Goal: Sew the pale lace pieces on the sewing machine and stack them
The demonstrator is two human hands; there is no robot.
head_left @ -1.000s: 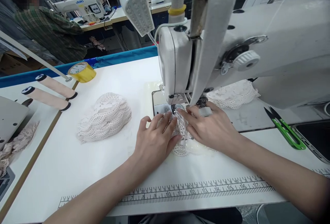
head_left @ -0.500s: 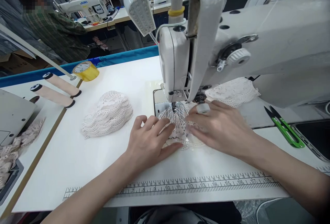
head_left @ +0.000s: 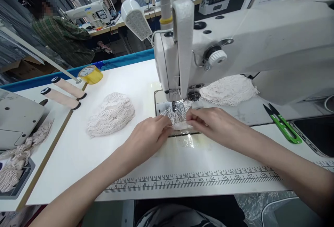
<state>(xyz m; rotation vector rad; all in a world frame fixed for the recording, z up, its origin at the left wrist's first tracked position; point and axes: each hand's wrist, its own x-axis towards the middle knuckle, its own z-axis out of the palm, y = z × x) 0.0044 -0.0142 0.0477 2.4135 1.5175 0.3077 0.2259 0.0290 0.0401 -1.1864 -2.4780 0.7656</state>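
Note:
A piece of white lace [head_left: 178, 115] lies under the presser foot [head_left: 174, 106] of the white sewing machine [head_left: 167, 60]. My left hand [head_left: 150, 133] grips the lace's near left edge, its fingers curled and the thumb pressed against them. At the near right edge my right hand [head_left: 208, 122] pinches the same lace between thumb and fingers. The near edge is lifted and folded up between both hands. My fingertips hide parts of it. Left of the machine rests a heap of lace pieces [head_left: 112, 114], and another lace pile [head_left: 229, 89] sits behind my right hand.
Green thread snips [head_left: 284, 126] lie at the right beside a dark phone [head_left: 315, 133]. Thread cones [head_left: 61, 98] and a yellow tape roll [head_left: 91, 75] stand at the left. A printed ruler [head_left: 182, 181] runs along the front edge. Another person [head_left: 61, 39] sits at the back left.
My hands were spread over the lace; now their fingers have closed on its near edge and folded it up. The machine's take-up side and surroundings appear shifted as my head moved.

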